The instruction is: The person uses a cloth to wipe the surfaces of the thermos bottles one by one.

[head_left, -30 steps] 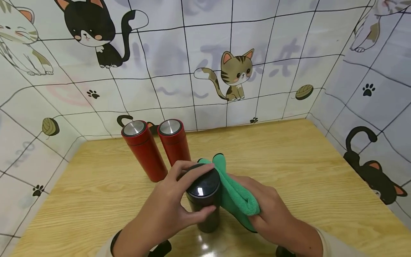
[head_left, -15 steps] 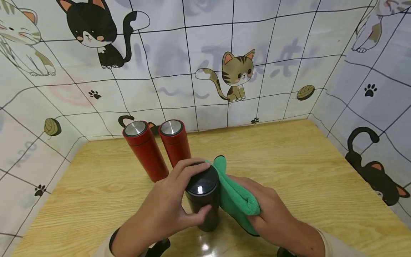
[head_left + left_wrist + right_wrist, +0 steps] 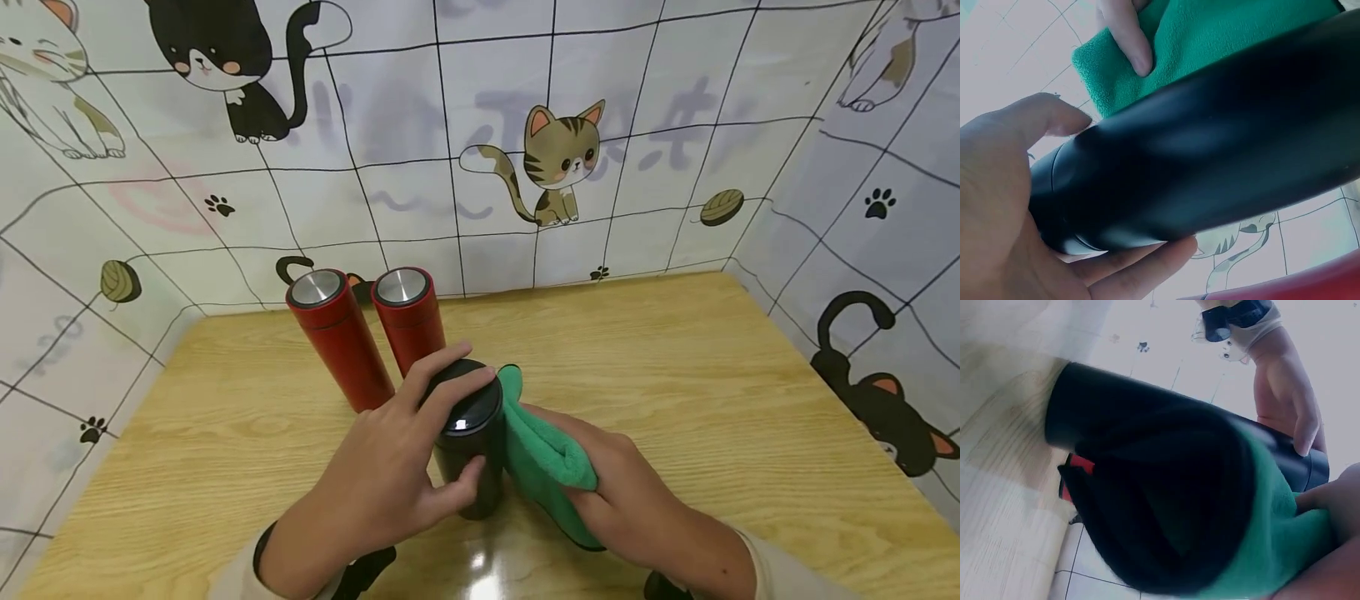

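Your left hand curls thumb and fingers around the lid end of the black flask; your right hand grips the folded green cloth against the flask's right side. The flask stands roughly upright on the bench, nearer you than the left red flask and right red flask. For even wiping, hold the lid end firmly, turn the flask gradually, and draw the cloth flat in overlapping strokes. Regrip lower to reach whatever your left fingers cover.
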A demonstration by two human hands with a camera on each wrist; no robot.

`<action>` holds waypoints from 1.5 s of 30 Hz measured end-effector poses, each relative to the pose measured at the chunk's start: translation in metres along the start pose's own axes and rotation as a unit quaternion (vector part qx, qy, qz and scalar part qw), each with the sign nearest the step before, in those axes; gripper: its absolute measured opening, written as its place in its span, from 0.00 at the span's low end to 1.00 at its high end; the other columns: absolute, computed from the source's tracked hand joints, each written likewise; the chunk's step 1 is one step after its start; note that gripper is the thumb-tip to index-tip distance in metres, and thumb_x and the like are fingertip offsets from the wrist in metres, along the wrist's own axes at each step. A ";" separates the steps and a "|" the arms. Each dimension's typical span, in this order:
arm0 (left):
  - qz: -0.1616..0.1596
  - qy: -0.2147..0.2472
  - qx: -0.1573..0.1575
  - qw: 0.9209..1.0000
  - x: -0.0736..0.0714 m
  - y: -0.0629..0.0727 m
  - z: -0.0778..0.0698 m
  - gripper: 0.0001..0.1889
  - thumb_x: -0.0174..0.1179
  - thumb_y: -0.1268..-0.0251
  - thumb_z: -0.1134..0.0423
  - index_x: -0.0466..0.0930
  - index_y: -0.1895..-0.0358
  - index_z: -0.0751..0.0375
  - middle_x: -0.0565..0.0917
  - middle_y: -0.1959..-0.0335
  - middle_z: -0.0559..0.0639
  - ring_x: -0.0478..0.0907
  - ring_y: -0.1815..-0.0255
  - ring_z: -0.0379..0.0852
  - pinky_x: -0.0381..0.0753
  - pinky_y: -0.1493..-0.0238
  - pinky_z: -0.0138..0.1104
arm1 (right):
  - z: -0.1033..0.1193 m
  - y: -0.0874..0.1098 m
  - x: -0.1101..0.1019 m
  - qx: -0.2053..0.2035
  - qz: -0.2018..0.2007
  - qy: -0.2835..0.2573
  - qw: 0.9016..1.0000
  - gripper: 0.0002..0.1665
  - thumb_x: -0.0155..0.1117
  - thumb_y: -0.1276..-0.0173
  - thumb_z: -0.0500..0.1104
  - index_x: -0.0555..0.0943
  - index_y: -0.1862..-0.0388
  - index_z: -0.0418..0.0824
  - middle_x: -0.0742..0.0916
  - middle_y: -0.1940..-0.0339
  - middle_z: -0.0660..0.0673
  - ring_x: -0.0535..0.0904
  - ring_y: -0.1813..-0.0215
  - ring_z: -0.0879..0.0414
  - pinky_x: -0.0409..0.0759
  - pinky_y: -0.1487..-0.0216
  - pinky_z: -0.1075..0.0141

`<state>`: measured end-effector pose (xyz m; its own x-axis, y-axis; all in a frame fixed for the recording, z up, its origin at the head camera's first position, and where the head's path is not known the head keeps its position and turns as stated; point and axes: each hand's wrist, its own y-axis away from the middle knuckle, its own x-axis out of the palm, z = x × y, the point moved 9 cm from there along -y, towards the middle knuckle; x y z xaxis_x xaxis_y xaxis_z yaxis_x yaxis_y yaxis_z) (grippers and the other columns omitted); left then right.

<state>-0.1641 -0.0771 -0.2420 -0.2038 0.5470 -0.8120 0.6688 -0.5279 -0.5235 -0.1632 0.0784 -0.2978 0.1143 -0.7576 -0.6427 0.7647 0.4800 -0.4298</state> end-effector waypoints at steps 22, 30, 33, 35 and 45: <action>0.005 0.042 -0.027 0.999 0.002 0.006 0.009 0.42 0.78 0.50 0.53 0.68 0.29 0.42 0.64 0.28 0.52 0.85 0.51 0.46 0.88 0.58 0.34 | -0.012 0.001 0.021 0.041 0.051 0.000 0.998 0.43 0.57 0.24 0.36 0.51 0.18 0.57 0.74 0.27 0.50 0.78 0.35 0.55 0.83 0.42 0.56; -0.002 0.033 -0.021 0.999 0.001 0.003 0.010 0.52 0.79 0.52 0.53 0.56 0.24 0.53 0.63 0.23 0.48 0.85 0.61 0.40 0.87 0.55 0.32 | 0.001 0.000 0.008 -0.012 0.001 -0.071 0.997 0.37 0.53 0.24 0.32 0.58 0.20 0.47 0.71 0.24 0.48 0.72 0.27 0.53 0.75 0.33 0.67; -0.004 0.014 -0.030 0.999 0.000 0.003 0.011 0.52 0.79 0.52 0.50 0.57 0.24 0.54 0.64 0.23 0.48 0.80 0.70 0.37 0.84 0.66 0.27 | 0.004 0.000 0.004 -0.033 -0.020 -0.071 0.997 0.37 0.56 0.27 0.29 0.61 0.21 0.43 0.73 0.25 0.46 0.72 0.27 0.54 0.73 0.32 0.69; -0.002 0.006 -0.038 0.999 0.000 0.002 0.013 0.50 0.77 0.50 0.47 0.59 0.24 0.51 0.67 0.26 0.48 0.80 0.70 0.37 0.82 0.68 0.26 | 0.003 0.001 0.003 -0.036 -0.023 -0.076 0.996 0.37 0.57 0.28 0.29 0.62 0.22 0.42 0.73 0.25 0.45 0.71 0.27 0.54 0.73 0.31 0.70; 0.008 0.019 -0.039 0.999 0.005 0.000 0.014 0.51 0.75 0.50 0.41 0.58 0.24 0.49 0.82 0.42 0.46 0.84 0.61 0.37 0.86 0.62 0.31 | -0.002 0.003 0.002 -0.029 -0.040 -0.075 0.996 0.35 0.54 0.28 0.27 0.65 0.23 0.43 0.77 0.29 0.45 0.76 0.31 0.55 0.76 0.35 0.71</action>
<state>-0.1753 -0.0837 -0.2503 -0.1655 0.5641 -0.8089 0.7256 -0.4859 -0.4873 -0.1618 0.0795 -0.3013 0.1508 -0.8498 -0.5051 0.7381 0.4367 -0.5143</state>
